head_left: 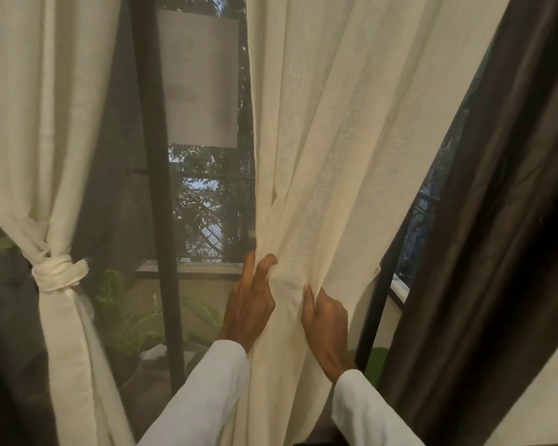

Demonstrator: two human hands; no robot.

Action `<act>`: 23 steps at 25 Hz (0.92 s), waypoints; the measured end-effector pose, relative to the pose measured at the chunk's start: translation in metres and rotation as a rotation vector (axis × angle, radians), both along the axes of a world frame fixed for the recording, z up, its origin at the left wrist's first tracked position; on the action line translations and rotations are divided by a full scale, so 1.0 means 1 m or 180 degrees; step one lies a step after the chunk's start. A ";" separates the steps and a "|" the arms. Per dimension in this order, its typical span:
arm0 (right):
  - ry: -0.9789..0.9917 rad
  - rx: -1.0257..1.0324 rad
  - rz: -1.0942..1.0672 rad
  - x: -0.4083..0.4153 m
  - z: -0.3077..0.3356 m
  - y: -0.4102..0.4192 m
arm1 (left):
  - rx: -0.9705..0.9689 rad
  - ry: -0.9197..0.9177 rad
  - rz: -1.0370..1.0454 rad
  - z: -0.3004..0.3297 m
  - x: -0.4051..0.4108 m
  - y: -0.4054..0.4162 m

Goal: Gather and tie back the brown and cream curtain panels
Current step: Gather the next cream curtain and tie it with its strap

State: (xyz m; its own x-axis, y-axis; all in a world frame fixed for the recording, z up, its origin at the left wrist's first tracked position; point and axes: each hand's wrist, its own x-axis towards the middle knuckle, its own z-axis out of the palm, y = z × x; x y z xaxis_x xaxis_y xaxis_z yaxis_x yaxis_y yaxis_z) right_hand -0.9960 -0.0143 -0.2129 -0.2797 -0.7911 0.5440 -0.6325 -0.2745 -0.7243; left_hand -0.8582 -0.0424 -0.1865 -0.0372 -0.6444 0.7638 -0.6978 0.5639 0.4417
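Cream curtain panel (pixel 335 156) bunched, pinched by left hand (pixel 248 304) and right hand (pixel 326 320). Gathering now. Next: a tie, maybe hidden. Brown panel (pixel 496 252) untied.

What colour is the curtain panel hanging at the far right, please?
Dark brown, seen in the head view, beside the cream panel.

My left hand (pixel 250 305) and right hand (pixel 324 320) gripped the hanging cream cloth curtain panel (pixel 335 140). Left of it hung a knotted cream panel (pixel 55 275); right, a brown fabric panel (pixel 496 236); behind, a black-framed window (pixel 157 188).
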 end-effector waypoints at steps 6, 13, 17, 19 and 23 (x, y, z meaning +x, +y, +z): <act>0.1037 0.0066 -0.0039 0.004 -0.011 -0.010 | 0.0768 0.0201 -0.0354 0.014 -0.023 0.007; 0.0573 0.0186 0.0471 -0.032 -0.001 0.008 | 0.0518 0.0230 -0.0331 0.023 -0.037 0.002; -0.0692 -0.0165 -0.1017 -0.090 0.022 -0.002 | 0.0341 0.0145 -0.0242 0.016 -0.029 -0.008; -0.1200 -0.0013 -0.0989 -0.112 0.038 -0.013 | 0.0284 0.0095 -0.0165 0.014 -0.027 -0.011; -0.1502 -0.0062 0.0120 -0.130 0.061 -0.024 | 0.0181 0.0024 -0.0123 0.013 -0.025 -0.013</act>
State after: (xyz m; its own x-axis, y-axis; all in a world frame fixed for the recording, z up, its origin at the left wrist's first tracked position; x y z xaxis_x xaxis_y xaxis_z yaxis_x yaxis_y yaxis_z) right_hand -1.1258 -0.0385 -0.1522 -0.4712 -0.7964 0.3792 -0.2249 -0.3072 -0.9247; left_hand -0.8836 -0.0554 -0.1738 -0.0574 -0.6849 0.7264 -0.6726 0.5642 0.4788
